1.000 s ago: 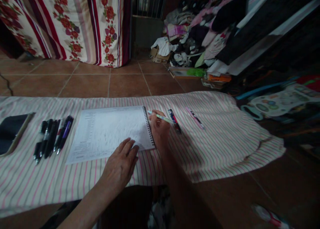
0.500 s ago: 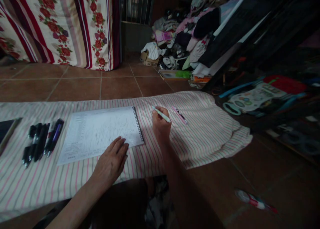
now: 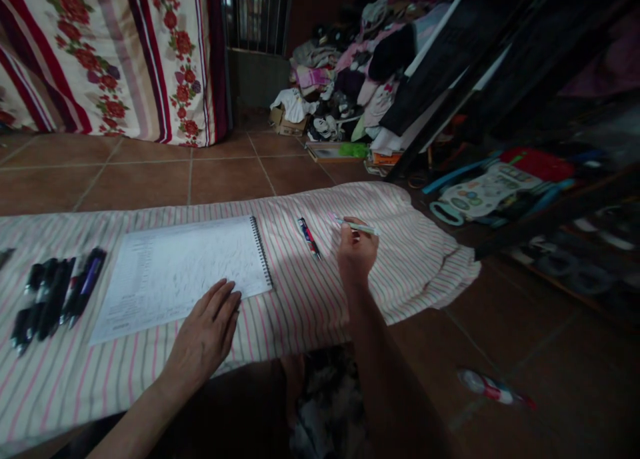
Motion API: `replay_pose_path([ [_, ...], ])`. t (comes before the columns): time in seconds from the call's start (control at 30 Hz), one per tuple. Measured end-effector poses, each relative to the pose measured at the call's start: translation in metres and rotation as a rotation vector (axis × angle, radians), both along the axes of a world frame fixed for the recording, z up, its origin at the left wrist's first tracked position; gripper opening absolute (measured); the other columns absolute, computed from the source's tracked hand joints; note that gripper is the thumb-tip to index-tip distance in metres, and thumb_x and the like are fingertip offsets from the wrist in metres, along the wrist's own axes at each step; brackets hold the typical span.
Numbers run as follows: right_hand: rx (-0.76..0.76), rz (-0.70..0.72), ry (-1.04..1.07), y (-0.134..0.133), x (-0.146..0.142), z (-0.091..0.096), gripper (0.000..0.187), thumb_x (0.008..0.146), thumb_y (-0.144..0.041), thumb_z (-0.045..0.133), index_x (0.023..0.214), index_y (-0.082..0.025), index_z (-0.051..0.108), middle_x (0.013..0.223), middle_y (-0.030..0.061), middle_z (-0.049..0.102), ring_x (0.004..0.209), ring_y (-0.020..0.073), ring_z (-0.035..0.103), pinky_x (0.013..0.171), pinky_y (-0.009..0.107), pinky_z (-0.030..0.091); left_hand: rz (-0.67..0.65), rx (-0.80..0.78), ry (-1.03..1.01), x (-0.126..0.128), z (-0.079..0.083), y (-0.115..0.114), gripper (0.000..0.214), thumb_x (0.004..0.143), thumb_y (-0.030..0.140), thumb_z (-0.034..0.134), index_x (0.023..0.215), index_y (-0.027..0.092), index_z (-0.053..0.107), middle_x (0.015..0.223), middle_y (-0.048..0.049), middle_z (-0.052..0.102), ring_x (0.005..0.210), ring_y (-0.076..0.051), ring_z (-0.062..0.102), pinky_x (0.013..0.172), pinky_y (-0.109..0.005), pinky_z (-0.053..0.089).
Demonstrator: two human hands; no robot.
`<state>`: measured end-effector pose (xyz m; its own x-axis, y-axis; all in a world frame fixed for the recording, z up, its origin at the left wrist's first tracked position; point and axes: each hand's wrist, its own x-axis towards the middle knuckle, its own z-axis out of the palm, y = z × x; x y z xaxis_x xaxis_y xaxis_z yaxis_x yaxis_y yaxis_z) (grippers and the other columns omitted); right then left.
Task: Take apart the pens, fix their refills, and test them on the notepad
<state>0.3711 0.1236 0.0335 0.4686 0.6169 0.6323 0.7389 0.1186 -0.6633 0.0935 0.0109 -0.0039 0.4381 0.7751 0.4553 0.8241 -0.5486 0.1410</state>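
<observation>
A spiral notebook [image 3: 185, 252] covered in faint marks lies on the striped cloth. My left hand [image 3: 205, 329] rests flat on its near right edge, fingers stretched out. To the right of the notebook, my right hand [image 3: 357, 252] is closed round a pale pen [image 3: 365, 229], held above the cloth. Between the notebook and this hand lies a dark pen with red and blue on it [image 3: 310, 239]. A bit of pink [image 3: 333, 216] shows just past my right fingers, mostly hidden by them.
Several dark pens [image 3: 55, 295] lie in a row left of the notebook on the striped cloth [image 3: 270, 319]. A plastic bottle [image 3: 493, 387] lies on the tiled floor at right. Beyond are a clothes pile [image 3: 350, 72], a colourful bag [image 3: 493, 185] and a floral curtain [image 3: 125, 59].
My right hand has moved right with the pale pen, uncovering the red and blue pen and covering most of the pink one. My left hand stays on the notebook; the view has shifted slightly.
</observation>
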Motion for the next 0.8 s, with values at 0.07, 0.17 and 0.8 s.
replay_pose_path([
  [0.07, -0.021, -0.072, -0.047, -0.002, 0.015, -0.003, 0.030, 0.083, -0.032, 0.040, 0.090, -0.014, 0.063, 0.097, 0.0124, 0.063, 0.091, 0.0227, 0.055, 0.078, 0.036, 0.043, -0.008, 0.007, 0.002, 0.000, 0.000, -0.001, 0.029, 0.086, 0.014, 0.048, 0.115, 0.010, 0.052, 0.122, -0.0165, 0.054, 0.123, -0.029, 0.043, 0.098, -0.046, 0.046],
  [0.17, -0.076, -0.111, -0.062, -0.007, 0.036, -0.010, 0.034, 0.084, -0.030, 0.036, 0.098, -0.012, 0.061, 0.097, 0.0139, 0.063, 0.087, 0.0236, 0.056, 0.077, 0.037, 0.043, -0.012, 0.015, 0.006, 0.000, 0.000, -0.001, 0.030, 0.086, 0.013, 0.048, 0.115, 0.009, 0.052, 0.122, -0.0170, 0.054, 0.123, -0.029, 0.043, 0.099, -0.045, 0.046],
  [0.8, -0.312, -0.336, 0.094, -0.011, 0.074, -0.034, 0.031, 0.070, -0.040, 0.057, 0.092, -0.019, 0.051, 0.078, 0.0055, 0.066, 0.073, 0.0224, 0.061, 0.066, 0.031, 0.038, -0.020, 0.013, 0.061, -0.002, -0.002, -0.001, 0.035, 0.084, 0.013, 0.049, 0.119, 0.009, 0.048, 0.124, -0.0174, 0.052, 0.124, -0.029, 0.042, 0.098, -0.046, 0.046],
])
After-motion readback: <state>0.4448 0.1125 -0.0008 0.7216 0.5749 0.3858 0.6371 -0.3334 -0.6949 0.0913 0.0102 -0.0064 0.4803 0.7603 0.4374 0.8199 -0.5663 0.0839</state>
